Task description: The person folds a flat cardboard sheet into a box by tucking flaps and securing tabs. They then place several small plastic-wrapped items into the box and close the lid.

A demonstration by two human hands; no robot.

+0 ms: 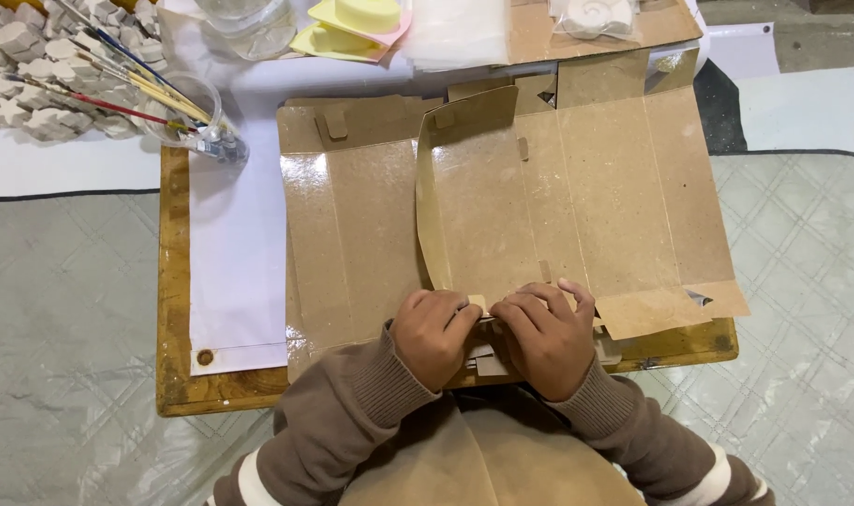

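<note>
A flat brown cardboard box blank point(558, 197) lies unfolded on a small wooden table point(174, 309), one panel curling upward near its middle. My left hand point(434, 333) and my right hand point(544, 335) are side by side at the blank's near edge. Both pinch and press a small tab and flap there, fingers curled over the cardboard. Brown striped sleeves cover my wrists.
A white sheet point(235, 253) covers the table's left part. A clear cup of paintbrushes point(179, 108) stands at the back left beside several white plaster shapes point(33, 56). Yellow sponges point(352, 23), a plastic bag point(455, 33) and a bagged white piece point(593, 16) lie at the back.
</note>
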